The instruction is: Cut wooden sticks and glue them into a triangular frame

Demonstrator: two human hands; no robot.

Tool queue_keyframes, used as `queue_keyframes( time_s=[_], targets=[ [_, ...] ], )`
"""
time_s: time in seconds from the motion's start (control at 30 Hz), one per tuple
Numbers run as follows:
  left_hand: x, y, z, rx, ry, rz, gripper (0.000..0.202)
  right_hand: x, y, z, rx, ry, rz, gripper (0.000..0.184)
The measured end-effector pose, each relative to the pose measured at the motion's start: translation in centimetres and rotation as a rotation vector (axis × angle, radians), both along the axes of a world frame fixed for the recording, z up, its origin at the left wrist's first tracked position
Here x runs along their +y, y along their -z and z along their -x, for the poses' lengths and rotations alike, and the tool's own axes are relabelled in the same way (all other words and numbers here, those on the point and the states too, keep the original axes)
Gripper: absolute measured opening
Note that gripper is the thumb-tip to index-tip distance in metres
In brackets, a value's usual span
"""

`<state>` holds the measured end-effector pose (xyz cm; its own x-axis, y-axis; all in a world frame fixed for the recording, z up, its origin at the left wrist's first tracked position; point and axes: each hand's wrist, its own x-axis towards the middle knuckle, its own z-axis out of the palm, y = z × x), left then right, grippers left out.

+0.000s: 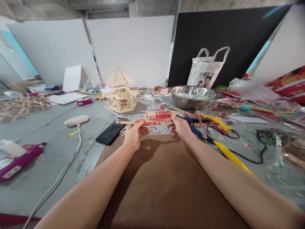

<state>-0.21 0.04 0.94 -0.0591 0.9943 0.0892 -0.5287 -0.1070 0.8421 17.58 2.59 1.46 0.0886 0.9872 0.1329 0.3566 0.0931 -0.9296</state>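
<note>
My left hand [133,133] is closed round a pair of wooden chopsticks in a red paper sleeve [143,122], held level above the far edge of a brown board [162,178]. My right hand [179,126] is closed at the other end of that pair, its fingers pinched on the sleeve. Just beyond both hands lies a small stack of red-wrapped chopstick packs [159,114]. A black phone [110,133] rests left of my left hand.
A steel bowl [194,96] stands behind the packs. A wooden stick pavilion model [120,92] stands at the back. Yellow-handled pliers [224,149] and a black cable [250,157] lie to the right. A white lamp base [76,120] and cord lie left.
</note>
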Motion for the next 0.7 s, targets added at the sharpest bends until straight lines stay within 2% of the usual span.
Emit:
queue_keyframes(
  time_s=[0.07, 0.1, 0.2, 0.27, 0.33, 0.5, 0.57, 0.7],
  targets=[
    [-0.2, 0.1, -0.1, 0.005, 0.042, -0.006, 0.020, -0.9, -0.3, 1.5, 0.453, -0.040, 0.219, 0.040],
    [-0.3, 0.2, -0.2, 0.014, 0.074, -0.005, 0.021, -1.4, -0.3, 2.1, 0.619, -0.055, 0.272, 0.036],
    [-0.6, 0.2, -0.4, 0.047, 0.215, 0.027, 0.026, -2.0, 0.0, 2.5, 0.871, -0.062, 0.267, 0.019],
    [-0.6, 0.1, -0.3, 0.052, 0.300, 0.053, 0.028, -1.8, 0.3, 2.0, 0.917, -0.038, 0.224, 0.014],
    [-0.4, -0.2, 0.1, 0.044, 0.309, 0.066, 0.029, -1.4, 0.6, 1.3, 0.932, -0.001, 0.183, 0.015],
    [0.2, -0.7, 1.4, 0.149, 0.155, 0.082, 0.031, -0.3, 0.9, -0.1, 0.912, 0.013, 0.077, 0.021],
    [0.3, -0.6, 1.6, 0.340, 0.158, 0.045, 0.031, -0.2, 0.9, -0.5, 0.918, 0.001, 0.055, 0.022],
    [0.2, 0.0, 1.0, 0.956, 0.196, -0.165, 0.033, 0.0, 0.9, -1.0, 0.960, -0.021, 0.051, 0.025]
  ],
)
